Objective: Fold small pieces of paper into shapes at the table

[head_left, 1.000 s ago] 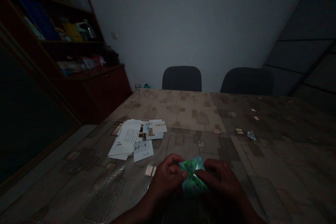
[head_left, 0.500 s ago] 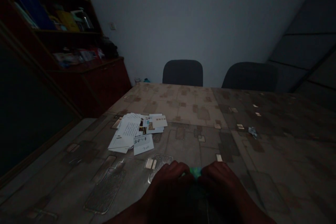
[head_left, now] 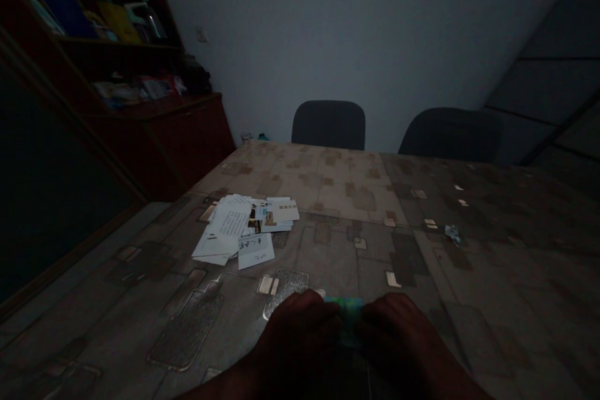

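My left hand [head_left: 304,325] and my right hand [head_left: 398,331] are close together at the near edge of the view, fingers curled. Between them they grip a small green and blue thing [head_left: 347,306], perhaps a card or packet; its lower part is lost in shadow and behind the fingers. Ahead and to the left, a loose pile of white printed cards and papers [head_left: 227,225] lies on the table, apart from both hands.
A patterned cloth covers the table [head_left: 328,187]. A small crumpled silvery scrap [head_left: 452,234] lies to the right. Two dark chairs [head_left: 328,125] stand at the far edge by the wall. A red-brown cabinet [head_left: 187,137] with loaded shelves is on the left.
My hands have drawn slightly apart, and more of the green and blue thing shows between them. The camera view has shifted a little. The paper pile lies as before.
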A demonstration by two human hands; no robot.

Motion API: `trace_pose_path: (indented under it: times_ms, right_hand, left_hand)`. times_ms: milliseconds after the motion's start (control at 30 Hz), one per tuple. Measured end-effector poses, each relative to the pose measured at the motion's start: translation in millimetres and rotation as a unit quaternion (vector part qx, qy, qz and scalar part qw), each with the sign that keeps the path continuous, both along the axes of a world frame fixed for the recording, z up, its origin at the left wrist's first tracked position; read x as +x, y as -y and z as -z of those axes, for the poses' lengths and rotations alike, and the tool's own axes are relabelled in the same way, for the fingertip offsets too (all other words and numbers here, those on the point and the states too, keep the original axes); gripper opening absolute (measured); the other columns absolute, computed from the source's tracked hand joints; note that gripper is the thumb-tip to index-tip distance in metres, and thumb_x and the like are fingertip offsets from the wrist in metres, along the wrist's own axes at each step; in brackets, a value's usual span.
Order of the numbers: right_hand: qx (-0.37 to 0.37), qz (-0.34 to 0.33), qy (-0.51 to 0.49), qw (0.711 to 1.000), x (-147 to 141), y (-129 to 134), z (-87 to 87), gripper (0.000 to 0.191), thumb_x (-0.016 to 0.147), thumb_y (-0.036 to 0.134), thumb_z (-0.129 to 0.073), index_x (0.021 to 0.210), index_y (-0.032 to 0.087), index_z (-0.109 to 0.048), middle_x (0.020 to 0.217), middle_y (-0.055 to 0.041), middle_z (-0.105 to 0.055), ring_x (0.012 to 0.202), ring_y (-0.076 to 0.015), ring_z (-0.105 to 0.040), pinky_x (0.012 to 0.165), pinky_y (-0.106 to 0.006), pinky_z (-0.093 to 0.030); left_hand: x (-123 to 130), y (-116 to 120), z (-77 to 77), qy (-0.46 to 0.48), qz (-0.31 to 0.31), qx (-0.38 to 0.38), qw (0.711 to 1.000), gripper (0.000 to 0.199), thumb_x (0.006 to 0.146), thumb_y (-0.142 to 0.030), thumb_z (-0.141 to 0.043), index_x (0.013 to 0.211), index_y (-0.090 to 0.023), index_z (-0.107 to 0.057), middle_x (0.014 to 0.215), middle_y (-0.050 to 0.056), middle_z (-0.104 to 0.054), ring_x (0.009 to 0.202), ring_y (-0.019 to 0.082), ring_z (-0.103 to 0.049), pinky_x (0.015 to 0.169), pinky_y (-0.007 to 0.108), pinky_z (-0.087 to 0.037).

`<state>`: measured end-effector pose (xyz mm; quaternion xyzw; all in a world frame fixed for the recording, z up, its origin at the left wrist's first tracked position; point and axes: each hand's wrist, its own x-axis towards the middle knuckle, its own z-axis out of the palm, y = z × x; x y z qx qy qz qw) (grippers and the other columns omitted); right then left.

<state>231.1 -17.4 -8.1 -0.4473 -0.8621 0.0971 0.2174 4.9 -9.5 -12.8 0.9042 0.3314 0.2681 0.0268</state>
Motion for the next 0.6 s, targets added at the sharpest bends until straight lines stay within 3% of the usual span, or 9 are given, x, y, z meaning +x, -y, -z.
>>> trace_pose_path:
  times_ms: [133,233,333,500,600]
  right_hand:
    - [-0.055,0.007,-0.035,0.998,0.9,-1.2,-6.6,0.008,0.084,0.012,-0.059,0.082,0.019,-0.057,0.078,-0.0028,-0.061,0.073,-0.0184,-0.056,0.063,-0.028,-0.041]
    - [-0.063,-0.031,-0.026,0.997,-0.9,-6.2,-12.4,0.009,0.088,0.013,-0.057,0.083,0.02,-0.057,0.082,-0.002,-0.062,0.077,-0.0191,-0.056,0.069,-0.032,-0.039]
    - [-0.082,-0.015,-0.022,0.996,-4.6,-12.6,-13.2,0.015,0.094,0.016,-0.054,0.079,0.02,-0.058,0.08,-0.0015,-0.061,0.077,-0.0193,-0.056,0.073,-0.035,-0.037]
    - [-0.091,0.053,-0.029,0.994,-12.6,-19.7,-7.4,0.012,0.093,0.021,-0.058,0.082,0.021,-0.062,0.077,-0.0013,-0.062,0.076,-0.0206,-0.056,0.075,-0.036,-0.035]
    - [-0.079,0.081,-0.013,0.994,-16.0,-20.0,-7.1,0.01,0.089,0.02,-0.062,0.079,0.021,-0.061,0.075,-0.001,-0.061,0.075,-0.0212,-0.056,0.072,-0.035,-0.034]
  left_hand:
    - [-0.4,-2.1,-2.6,0.04,-0.037,-0.058,0.997,0.008,0.085,-0.015,-0.059,0.082,-0.022,-0.064,0.081,0.0,-0.069,0.067,0.018,-0.056,0.059,0.028,-0.037]
    - [1.2,-3.9,-8.2,0.036,-0.055,-0.125,0.99,0.009,0.083,-0.014,-0.06,0.079,-0.02,-0.063,0.078,0.0,-0.068,0.073,0.019,-0.058,0.065,0.029,-0.039]
    - [5.2,-6.2,-14.2,0.056,-0.096,-0.176,0.978,0.011,0.088,-0.019,-0.056,0.078,-0.019,-0.062,0.073,0.001,-0.064,0.072,0.02,-0.057,0.066,0.03,-0.04]
    - [9.7,-10.2,-18.7,0.067,-0.135,-0.195,0.969,0.009,0.088,-0.018,-0.056,0.093,-0.02,-0.062,0.08,0.002,-0.066,0.073,0.02,-0.059,0.067,0.032,-0.041]
    - [7.4,-9.2,-16.0,0.049,-0.125,-0.164,0.977,0.013,0.086,-0.014,-0.056,0.096,-0.021,-0.061,0.084,0.001,-0.067,0.076,0.02,-0.06,0.068,0.032,-0.044]
